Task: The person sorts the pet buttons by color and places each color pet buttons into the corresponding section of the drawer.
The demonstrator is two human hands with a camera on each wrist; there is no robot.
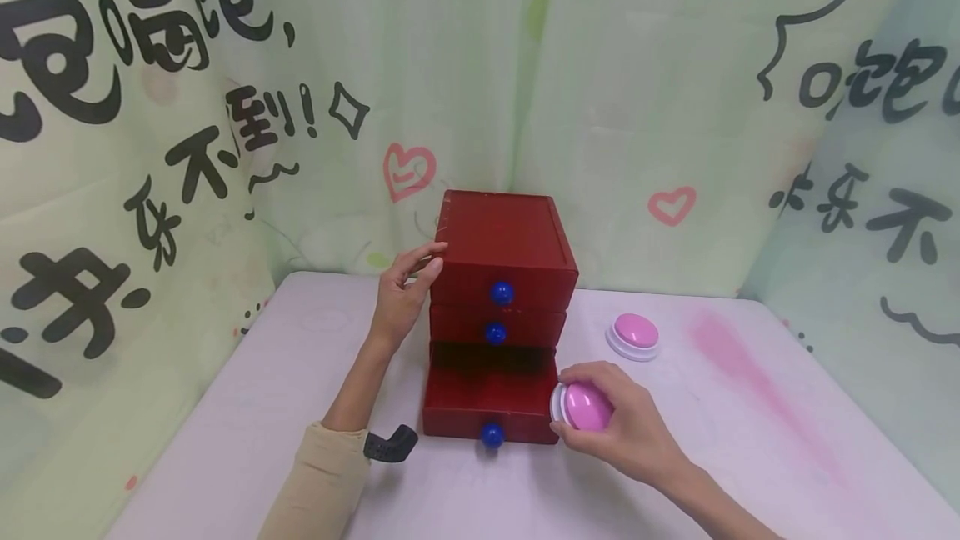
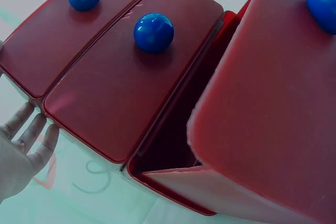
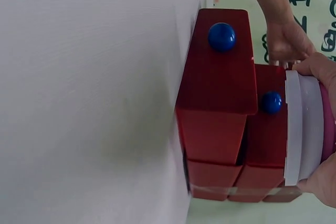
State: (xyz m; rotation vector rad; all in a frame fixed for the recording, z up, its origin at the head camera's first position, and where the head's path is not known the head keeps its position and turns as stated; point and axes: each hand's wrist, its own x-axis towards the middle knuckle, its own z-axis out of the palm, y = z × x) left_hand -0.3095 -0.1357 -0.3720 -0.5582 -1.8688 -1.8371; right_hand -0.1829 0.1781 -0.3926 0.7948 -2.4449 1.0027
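A dark red three-drawer cabinet [image 1: 498, 227] stands on the table, its bottom drawer [image 1: 459, 423] pulled out and bare inside. Each drawer front carries a round blue knob [image 1: 502, 293]. My left hand [image 1: 397, 302] touches the cabinet's left side near the top; its extended fingertips [image 2: 46, 142] show against that side in the left wrist view. Between thumb and fingers, my right hand [image 1: 637, 432] holds a pink push button [image 1: 588, 407] with a white base, tilted onto its edge. It overlaps the drawer's right front corner in the head view. The white base [image 3: 303, 129] faces the cabinet.
A second pink button [image 1: 637, 330] with a white base lies on the white table [image 1: 720, 473], right of the cabinet. Printed curtains [image 1: 630, 107] hang behind and along both sides. A black strap [image 1: 392, 445] sticks out from the left wrist.
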